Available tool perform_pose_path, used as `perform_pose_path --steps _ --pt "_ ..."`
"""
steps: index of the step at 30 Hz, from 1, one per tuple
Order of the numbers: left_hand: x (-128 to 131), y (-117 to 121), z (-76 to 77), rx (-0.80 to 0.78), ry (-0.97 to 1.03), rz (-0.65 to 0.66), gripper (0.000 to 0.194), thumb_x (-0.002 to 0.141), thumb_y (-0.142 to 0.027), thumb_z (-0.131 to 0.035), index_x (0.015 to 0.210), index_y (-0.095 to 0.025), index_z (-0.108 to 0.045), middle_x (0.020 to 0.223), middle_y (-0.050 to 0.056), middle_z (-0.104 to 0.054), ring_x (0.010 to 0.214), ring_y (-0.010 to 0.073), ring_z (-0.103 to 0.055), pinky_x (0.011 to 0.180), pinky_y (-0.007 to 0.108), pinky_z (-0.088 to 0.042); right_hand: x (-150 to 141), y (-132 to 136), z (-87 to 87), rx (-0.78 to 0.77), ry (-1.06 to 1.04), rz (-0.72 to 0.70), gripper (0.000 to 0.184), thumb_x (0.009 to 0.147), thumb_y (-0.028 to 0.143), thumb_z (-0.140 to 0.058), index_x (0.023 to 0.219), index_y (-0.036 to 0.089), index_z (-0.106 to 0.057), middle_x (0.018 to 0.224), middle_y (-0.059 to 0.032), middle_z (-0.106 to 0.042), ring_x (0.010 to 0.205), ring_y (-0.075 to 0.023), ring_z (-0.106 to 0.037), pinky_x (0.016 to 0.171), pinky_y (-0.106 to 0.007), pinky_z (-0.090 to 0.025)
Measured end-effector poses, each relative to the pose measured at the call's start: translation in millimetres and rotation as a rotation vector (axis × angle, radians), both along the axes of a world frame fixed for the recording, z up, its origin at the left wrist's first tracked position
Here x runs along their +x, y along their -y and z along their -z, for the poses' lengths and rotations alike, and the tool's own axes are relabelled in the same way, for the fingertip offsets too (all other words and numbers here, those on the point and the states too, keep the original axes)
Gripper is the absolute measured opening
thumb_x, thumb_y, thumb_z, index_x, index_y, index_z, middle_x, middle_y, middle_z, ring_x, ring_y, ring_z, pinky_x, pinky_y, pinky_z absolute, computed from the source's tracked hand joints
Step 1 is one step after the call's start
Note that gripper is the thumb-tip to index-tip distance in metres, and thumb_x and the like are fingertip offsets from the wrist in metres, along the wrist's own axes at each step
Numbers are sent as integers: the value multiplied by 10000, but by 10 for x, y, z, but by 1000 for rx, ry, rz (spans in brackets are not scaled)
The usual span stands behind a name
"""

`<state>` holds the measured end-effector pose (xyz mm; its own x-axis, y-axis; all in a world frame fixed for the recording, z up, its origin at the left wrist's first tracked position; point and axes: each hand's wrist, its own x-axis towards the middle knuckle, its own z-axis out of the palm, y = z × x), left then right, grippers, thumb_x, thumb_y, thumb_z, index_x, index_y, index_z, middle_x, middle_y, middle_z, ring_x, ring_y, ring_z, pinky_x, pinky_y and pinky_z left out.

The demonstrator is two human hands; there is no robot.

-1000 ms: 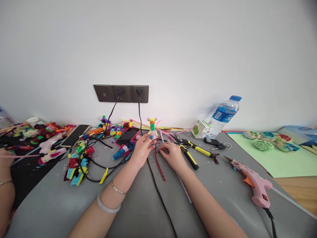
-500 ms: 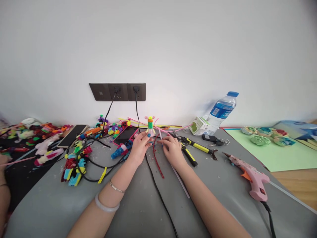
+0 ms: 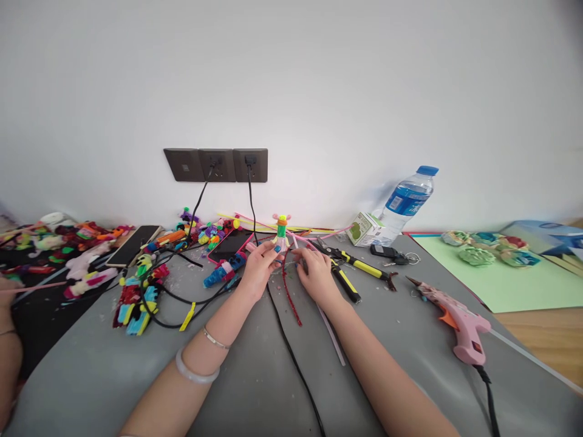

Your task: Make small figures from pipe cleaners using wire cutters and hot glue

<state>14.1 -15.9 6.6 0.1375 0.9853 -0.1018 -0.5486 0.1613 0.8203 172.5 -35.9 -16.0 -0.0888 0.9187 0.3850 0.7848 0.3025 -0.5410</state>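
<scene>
My left hand (image 3: 260,270) is closed around the lower part of a small pipe-cleaner figure (image 3: 282,229). It is green, orange and yellow with pink tufts at the top, and stands upright above my fingertips. My right hand (image 3: 314,273) is just to the right, its fingers curled together. Whatever is between those fingertips is hidden or too small to name. A red pipe cleaner (image 3: 290,297) lies on the table between the hands. Under my right wrist runs a pale strip (image 3: 334,340). Pink pipe cleaners (image 3: 334,233) spread out behind the right hand.
Yellow-black pliers (image 3: 364,267), keys (image 3: 394,255), a small box (image 3: 365,229) and a water bottle (image 3: 407,203) stand or lie right. A pink glue gun (image 3: 464,331) lies nearer. Leftward are cables (image 3: 170,325), phones (image 3: 134,246), pipe-cleaner pieces (image 3: 136,306) and another person's arm (image 3: 8,340).
The figure in my left hand has shifted slightly to the right. My right hand's fingers have curled in more and moved a little. The view has tilted slightly.
</scene>
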Motion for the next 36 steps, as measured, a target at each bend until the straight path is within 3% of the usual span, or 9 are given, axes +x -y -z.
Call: perform_pose_path --steps 12,18,22,24,29,32,36 --pt "14 12 -15 11 1 -8 420 578 -323 -894 890 -167 -660 794 -6 -677 697 100 -626 643 222 -437 -68 -85 -11 -46 144 -1 277 929 174 -483 983 265 -739 914 -60 -714 971 -273 -561 1045 -561 -235" --pt "22 5 -10 2 1 -27 468 518 -354 -916 867 -173 -663 768 -23 -658 681 93 -617 630 220 -440 -119 -186 -66 -63 133 -36 189 884 161 -553 873 248 -720 830 -30 -705 901 -241 -577 998 -514 -247" --pt "12 -2 -22 19 -7 -33 459 536 -372 -909 870 -169 -669 785 -13 -666 680 88 -615 628 214 -444 -104 -188 -71 -21 87 -4 161 869 158 -550 822 225 -689 908 -51 -704 973 -258 -585 933 -461 -282" --pt "8 -7 -22 18 -13 -37 469 531 -381 -911 871 -167 -668 802 -11 -669 672 85 -615 626 214 -448 -81 -190 -72 25 14 33 144 864 167 -537 836 216 -670 955 -61 -708 998 -264 -588 916 -446 -301" --pt "10 -2 -16 9 -57 -50 478 515 -372 -915 860 -160 -661 792 -7 -672 666 90 -621 619 214 -460 33 -237 -87 67 -432 37 126 827 262 -532 863 201 -637 865 -57 -713 758 -211 -595 782 -368 -420" --pt "20 16 -20 19 -96 -31 465 523 -376 -910 845 -153 -658 776 -1 -669 651 94 -617 602 216 -460 118 -272 -102 39 -702 36 162 773 346 -608 828 197 -640 828 -63 -708 748 -211 -610 709 -337 -448" --pt "37 38 -29 19 -113 -6 465 525 -392 -908 831 -149 -655 769 8 -671 641 98 -613 601 225 -474 176 -285 -140 -9 -932 7 232 702 399 -715 796 199 -644 812 -51 -696 776 -205 -619 729 -337 -472"
